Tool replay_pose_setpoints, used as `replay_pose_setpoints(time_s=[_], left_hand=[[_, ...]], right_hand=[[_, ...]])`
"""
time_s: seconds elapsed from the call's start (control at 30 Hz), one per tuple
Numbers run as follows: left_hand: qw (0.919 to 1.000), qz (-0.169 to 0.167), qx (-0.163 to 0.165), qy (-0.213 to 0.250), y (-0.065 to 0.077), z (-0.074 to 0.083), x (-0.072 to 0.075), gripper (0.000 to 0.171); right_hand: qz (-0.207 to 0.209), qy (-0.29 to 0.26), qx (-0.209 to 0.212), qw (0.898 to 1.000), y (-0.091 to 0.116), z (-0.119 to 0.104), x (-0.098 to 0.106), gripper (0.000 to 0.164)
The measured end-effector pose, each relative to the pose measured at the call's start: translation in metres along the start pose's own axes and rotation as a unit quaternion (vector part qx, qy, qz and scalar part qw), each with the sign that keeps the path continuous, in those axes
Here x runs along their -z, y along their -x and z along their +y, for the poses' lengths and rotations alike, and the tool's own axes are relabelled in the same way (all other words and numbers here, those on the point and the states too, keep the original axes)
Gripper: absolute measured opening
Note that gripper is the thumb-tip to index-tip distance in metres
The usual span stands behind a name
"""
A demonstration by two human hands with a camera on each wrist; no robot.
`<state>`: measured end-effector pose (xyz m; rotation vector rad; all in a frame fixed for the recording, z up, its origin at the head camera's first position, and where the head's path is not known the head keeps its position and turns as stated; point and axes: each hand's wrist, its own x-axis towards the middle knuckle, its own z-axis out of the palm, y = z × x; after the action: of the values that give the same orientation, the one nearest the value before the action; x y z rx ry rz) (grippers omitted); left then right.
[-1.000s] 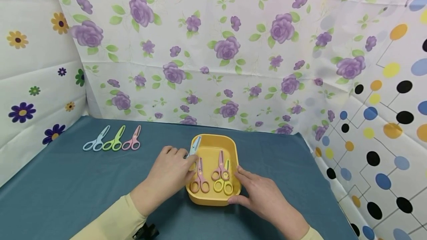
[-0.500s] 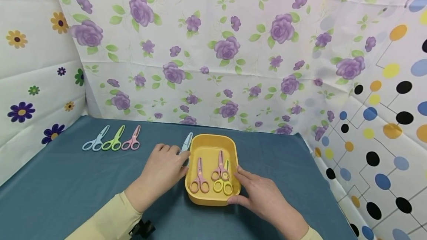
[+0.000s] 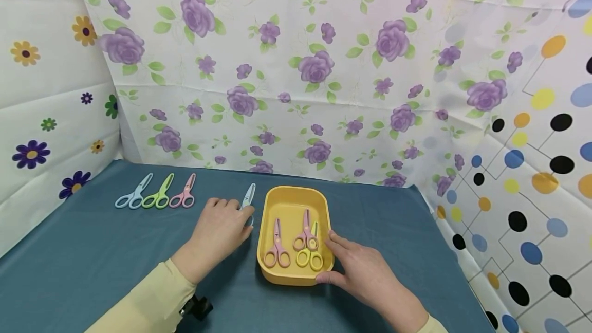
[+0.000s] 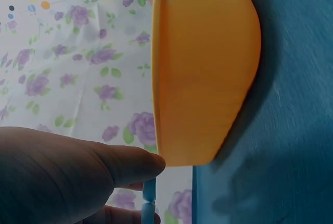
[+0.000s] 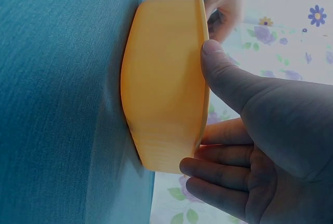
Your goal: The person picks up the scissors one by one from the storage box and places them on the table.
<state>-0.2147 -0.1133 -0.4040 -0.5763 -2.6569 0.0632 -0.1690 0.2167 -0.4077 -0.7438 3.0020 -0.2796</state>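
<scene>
A light blue pair of scissors is pinched in my left hand, just left of the yellow bin. Its blades point away from me, and the fingers hide much of the handles. In the left wrist view the thumb presses against the blue scissors. My right hand rests along the bin's right side, thumb at the near corner. The right wrist view shows that thumb on the rim, with the fingers straight along the wall. Inside lie pink scissors, more pink scissors and yellow scissors.
At the back left, blue scissors, green scissors and pink scissors lie in a row on the blue cloth. Patterned fabric hangs behind and at both sides.
My left hand has lifted the blue scissors out over the bin's left rim and carried them left. The right hand and the bin have stayed in place.
</scene>
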Motion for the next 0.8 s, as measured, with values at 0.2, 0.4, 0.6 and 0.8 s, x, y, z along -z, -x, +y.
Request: replay_pose_setpoints(time_s=[0.2,0.4,0.6,0.8], left_hand=[[0.9999,0.010,0.002,0.005,0.000,-0.004,-0.004,0.035],[0.9998,-0.013,0.014,0.008,0.000,-0.007,-0.008,0.034],[0.9990,-0.037,0.024,0.010,-0.001,-0.010,-0.013,0.035],[0.9983,-0.050,0.028,0.010,0.000,-0.012,-0.015,0.033]], right_hand=[[0.001,-0.001,0.002,1.000,0.000,0.001,-0.001,0.097],[0.000,-0.001,-0.002,1.000,-0.001,0.000,-0.001,0.097],[0.001,-0.001,0.002,1.000,0.000,0.000,0.000,0.098],[0.001,-0.003,0.000,1.000,0.000,0.000,0.000,0.097]])
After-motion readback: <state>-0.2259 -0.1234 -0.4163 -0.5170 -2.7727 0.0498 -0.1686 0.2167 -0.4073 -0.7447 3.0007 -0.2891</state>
